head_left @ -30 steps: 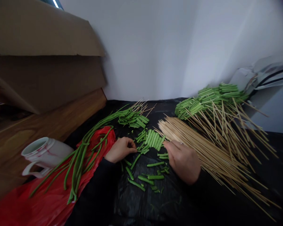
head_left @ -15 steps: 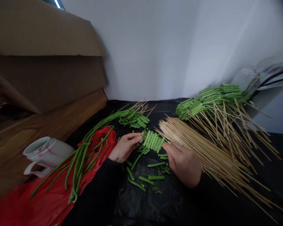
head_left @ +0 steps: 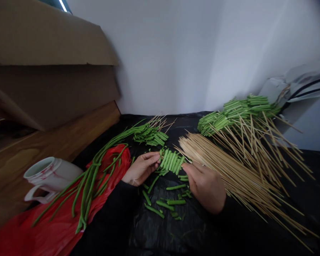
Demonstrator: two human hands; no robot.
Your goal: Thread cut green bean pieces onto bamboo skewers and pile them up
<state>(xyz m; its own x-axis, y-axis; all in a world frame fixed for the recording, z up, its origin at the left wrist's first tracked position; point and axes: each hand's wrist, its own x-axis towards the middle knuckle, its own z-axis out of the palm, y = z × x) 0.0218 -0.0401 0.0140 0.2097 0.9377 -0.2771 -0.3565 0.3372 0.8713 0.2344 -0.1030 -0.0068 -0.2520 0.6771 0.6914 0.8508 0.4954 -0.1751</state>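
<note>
Between my two hands is a row of cut green bean pieces (head_left: pixel 172 161), lying side by side across a bamboo skewer. My left hand (head_left: pixel 144 167) pinches a short green bean piece (head_left: pixel 161 154) at the row's left end, where a bit of skewer shows. At the right end, my right hand (head_left: pixel 206 185) is closed around the skewer, most of which is hidden by the fingers. Loose cut bean pieces (head_left: pixel 176 202) lie below the hands on black plastic sheeting (head_left: pixel 149 238).
Bare bamboo skewers (head_left: pixel 218 160) lie to the right, beneath a pile of skewered beans (head_left: pixel 237 110). A smaller skewered pile (head_left: pixel 150 134) is behind my left hand. Long whole beans (head_left: pixel 89 185) rest on a red plastic bag (head_left: pixel 29 231), beside a white mug (head_left: pixel 56 174) and a cardboard box (head_left: pixel 56 85).
Both hands keep nearly the same hold on the skewered row. The whole view has shifted slightly; no piece has visibly been added or let go.
</note>
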